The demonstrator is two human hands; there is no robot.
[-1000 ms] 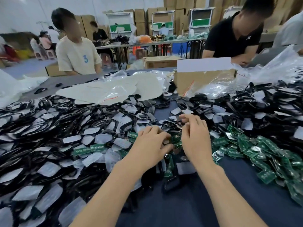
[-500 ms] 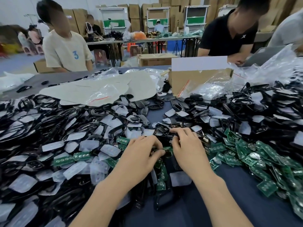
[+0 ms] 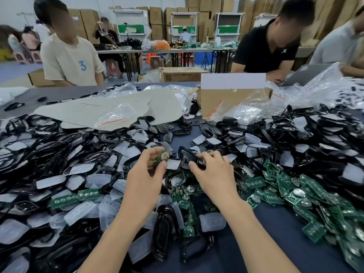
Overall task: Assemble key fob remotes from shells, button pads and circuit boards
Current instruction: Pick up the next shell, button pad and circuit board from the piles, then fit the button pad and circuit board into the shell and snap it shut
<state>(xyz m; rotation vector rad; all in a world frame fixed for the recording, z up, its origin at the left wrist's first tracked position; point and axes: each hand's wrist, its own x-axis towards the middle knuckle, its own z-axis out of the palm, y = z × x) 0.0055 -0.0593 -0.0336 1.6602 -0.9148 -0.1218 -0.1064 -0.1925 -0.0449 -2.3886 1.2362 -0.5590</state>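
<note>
Far left of my fingers: a heap of shells and pads [image 3: 49, 154], black and milky white, is lying piled right up to my left wrist.
Beyond that heap, across the table: a person in a beige shirt [image 3: 69, 60] is standing with head bent down.
Left hand [image 3: 145, 174]: I am pinching a green circuit board [image 3: 162, 157] between thumb and forefinger, with the other fingers curling loosely behind.
Circuit board: it is standing tilted on edge in that pinch, and its round silver cell is showing above my thumb.
Gap between my thumbs: one pale button pad [image 3: 173, 164] is lying just beside my left thumb; I cannot tell whether I am touching it.
Shell [image 3: 186, 153]: the black piece is poking out leftward from my right fingers, close to the circuit board but apart from it.
Right hand [image 3: 214, 176]: my fingers are curling round the shell's near end and gripping it, knuckles up.
Under my wrists: more boards, pads and shells are lying mixed on the dark blue table [image 3: 275, 239].
Straight beyond my fingertips: a cardboard box [image 3: 232, 99] is standing among clear plastic bags [image 3: 116, 115].
Right of my right hand: a spread of circuit boards [image 3: 295, 192] is lying just beside my wrist, with black shells heaped behind it.
Far right, across the table: a person in a black shirt [image 3: 267, 50] is leaning over the edge.
</note>
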